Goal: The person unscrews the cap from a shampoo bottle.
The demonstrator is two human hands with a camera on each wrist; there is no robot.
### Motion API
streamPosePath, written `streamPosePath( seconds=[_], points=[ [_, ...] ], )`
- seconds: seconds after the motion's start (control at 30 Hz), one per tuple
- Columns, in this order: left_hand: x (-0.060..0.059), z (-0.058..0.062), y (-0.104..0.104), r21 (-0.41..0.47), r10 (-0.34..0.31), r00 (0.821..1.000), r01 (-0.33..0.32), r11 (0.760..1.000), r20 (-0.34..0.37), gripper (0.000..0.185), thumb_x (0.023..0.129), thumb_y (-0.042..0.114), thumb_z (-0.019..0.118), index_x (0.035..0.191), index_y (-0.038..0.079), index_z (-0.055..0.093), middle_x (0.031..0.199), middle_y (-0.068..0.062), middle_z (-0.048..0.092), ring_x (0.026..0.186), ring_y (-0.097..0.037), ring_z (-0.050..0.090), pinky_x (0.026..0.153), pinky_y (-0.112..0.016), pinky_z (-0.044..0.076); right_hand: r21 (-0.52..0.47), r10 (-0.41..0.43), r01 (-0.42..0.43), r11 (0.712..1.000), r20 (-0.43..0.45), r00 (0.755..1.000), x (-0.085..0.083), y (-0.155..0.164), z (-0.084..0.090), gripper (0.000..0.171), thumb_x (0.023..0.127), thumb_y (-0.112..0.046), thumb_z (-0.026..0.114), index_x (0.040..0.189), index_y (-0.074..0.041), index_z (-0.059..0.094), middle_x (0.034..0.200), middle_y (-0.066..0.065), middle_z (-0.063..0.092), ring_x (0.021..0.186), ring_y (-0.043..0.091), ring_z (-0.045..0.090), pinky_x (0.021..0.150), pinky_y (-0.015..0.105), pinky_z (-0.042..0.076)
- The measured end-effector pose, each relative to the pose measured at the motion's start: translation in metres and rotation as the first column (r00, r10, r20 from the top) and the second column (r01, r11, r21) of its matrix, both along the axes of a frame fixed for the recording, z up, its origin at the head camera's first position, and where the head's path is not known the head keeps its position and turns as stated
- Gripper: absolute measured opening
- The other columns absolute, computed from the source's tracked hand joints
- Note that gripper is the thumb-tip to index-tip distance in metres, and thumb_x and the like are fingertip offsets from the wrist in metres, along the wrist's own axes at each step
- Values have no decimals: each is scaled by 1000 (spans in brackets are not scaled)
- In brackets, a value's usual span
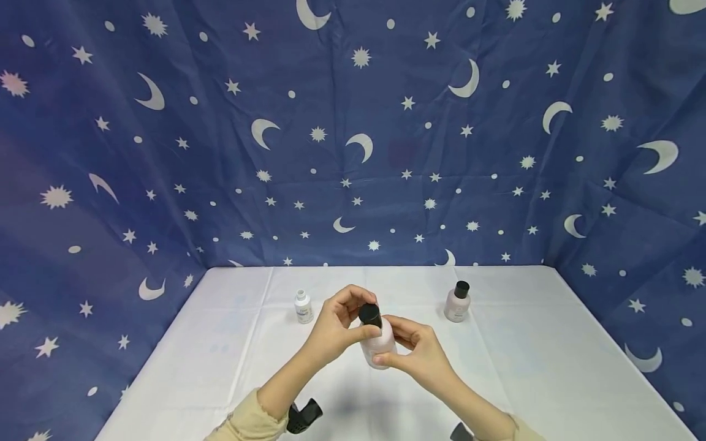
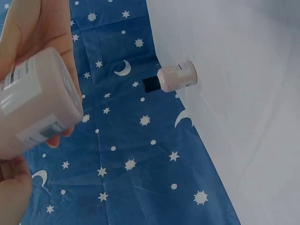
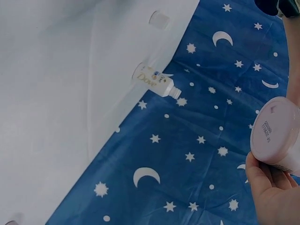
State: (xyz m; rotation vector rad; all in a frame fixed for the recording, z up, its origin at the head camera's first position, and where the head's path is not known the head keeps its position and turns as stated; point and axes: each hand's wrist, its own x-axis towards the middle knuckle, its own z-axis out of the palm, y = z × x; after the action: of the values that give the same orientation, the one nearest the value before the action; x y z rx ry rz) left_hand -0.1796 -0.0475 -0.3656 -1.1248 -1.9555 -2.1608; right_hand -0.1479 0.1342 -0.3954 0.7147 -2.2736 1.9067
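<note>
White table before a blue star-and-moon cloth. Far left, a small white bottle stands upright, well apart from the hands. Left hand: fingers and thumb curled round the black cap of the pink bottle, pinching it from the sides. The pink bottle is held above the table near its front middle, tilted a little, between both hands. Right hand: fingers wrapped round the bottle's lower body, thumb across the front; the right wrist view shows its flat base resting against the palm. To the right, a second pink bottle with a black cap stands upright on the table. The held bottle appears to be small, light, rigid plastic with a smooth, possibly slippery wall; it is best gripped round the body, with the cap taken at its sides.
</note>
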Motion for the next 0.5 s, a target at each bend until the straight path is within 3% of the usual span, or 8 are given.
streamPosePath(
  seconds=[0.27,0.37,0.5],
  points=[
    [5,0,-1,-32,48,998,-47,998,28,45,81,21,75,108,-10,57,99,5,60,90,-4,56,90,-19,47,5,24,-24,1000,41,999,1,-4,2,52,76,-9,77,122,8,57,118,24,63,103,0,62,92,22,51],
    [4,0,1,-6,11,1000,-11,1000,14,57,80,30,74,119,-5,53,106,-3,60,100,-4,57,98,-20,45,8,9,-9,1000,32,999,0,-3,5,52,77,-8,77,122,9,57,118,25,63,104,-1,61,92,23,51],
    [3,-1,-4,-30,-86,996,86,996,-7,76,87,43,62,145,7,29,134,-16,49,128,-7,46,111,-28,35,18,-5,5,1000,37,999,1,-1,8,53,77,-8,77,122,10,56,118,26,62,104,-4,60,93,26,52]
  ],
)
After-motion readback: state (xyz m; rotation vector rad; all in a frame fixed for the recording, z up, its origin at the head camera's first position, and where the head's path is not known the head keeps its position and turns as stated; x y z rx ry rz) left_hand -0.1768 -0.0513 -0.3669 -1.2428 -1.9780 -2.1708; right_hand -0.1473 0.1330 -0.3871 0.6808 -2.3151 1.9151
